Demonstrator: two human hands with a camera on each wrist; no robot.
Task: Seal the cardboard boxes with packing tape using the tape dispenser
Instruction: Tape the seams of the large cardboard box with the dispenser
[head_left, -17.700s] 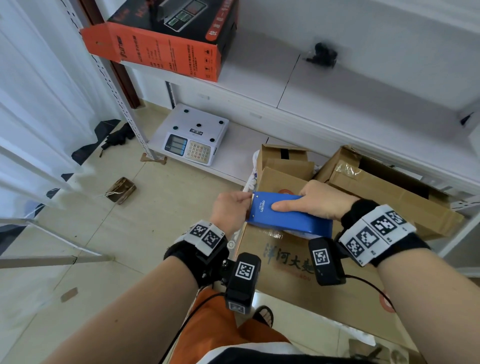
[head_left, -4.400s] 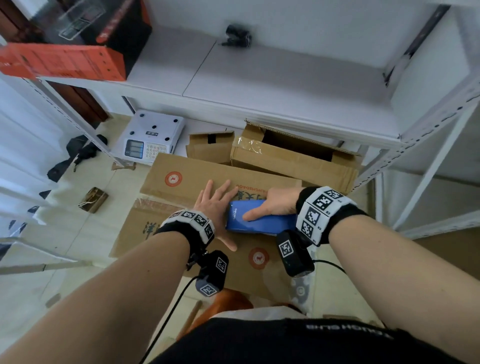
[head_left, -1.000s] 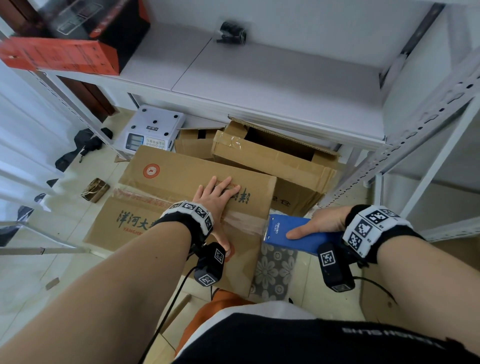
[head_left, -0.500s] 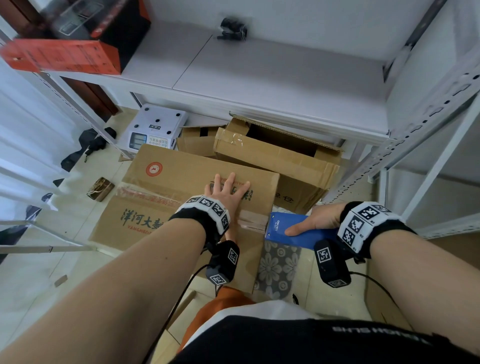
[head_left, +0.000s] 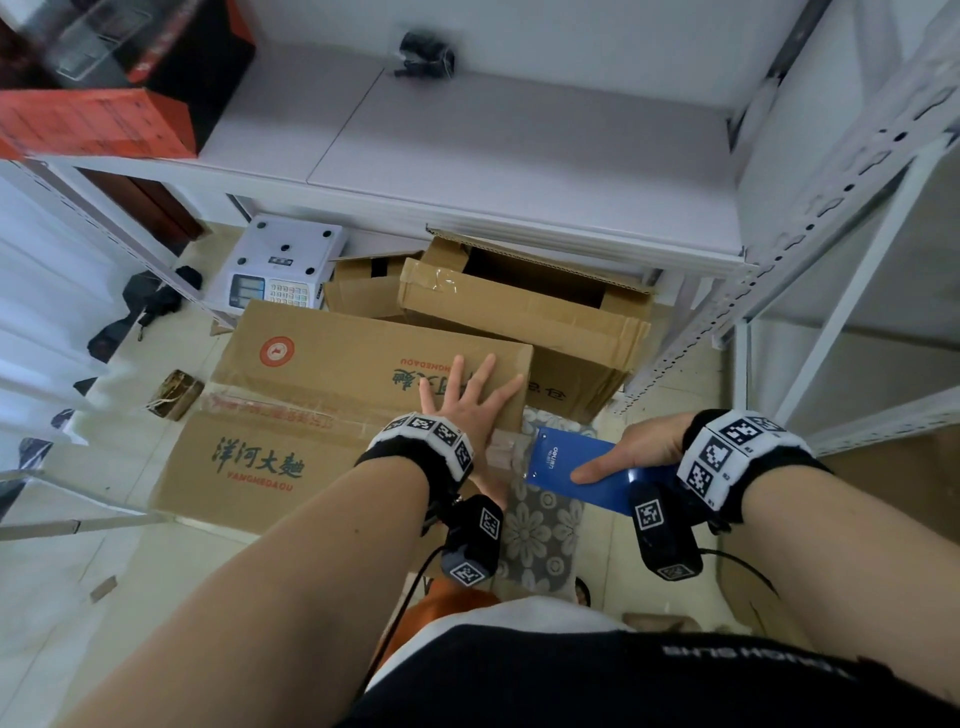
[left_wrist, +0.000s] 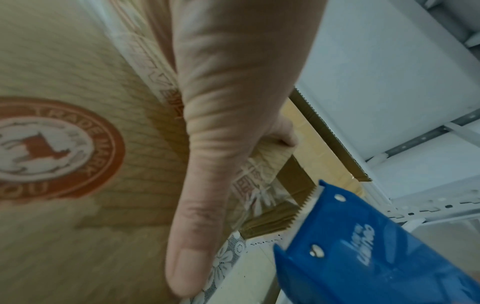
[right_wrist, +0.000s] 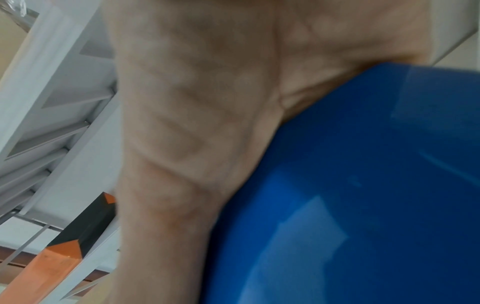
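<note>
Tape dispenser (head_left: 576, 470), blue, sits in my right hand (head_left: 641, 447), fingers wrapped around its body, just off the right end of the cardboard box (head_left: 332, 384) on the floor. My left hand (head_left: 467, 402) lies flat on the box top, fingers spread, beside the taped seam. Beyond stand an open carton (head_left: 524, 317), a scale (head_left: 283, 265) and white shelving (head_left: 519, 156).

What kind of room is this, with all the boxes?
Probably a small storeroom or packing room: white metal shelving, brown cardboard boxes on the tiled floor, and a white digital weighing scale beside them.
</note>
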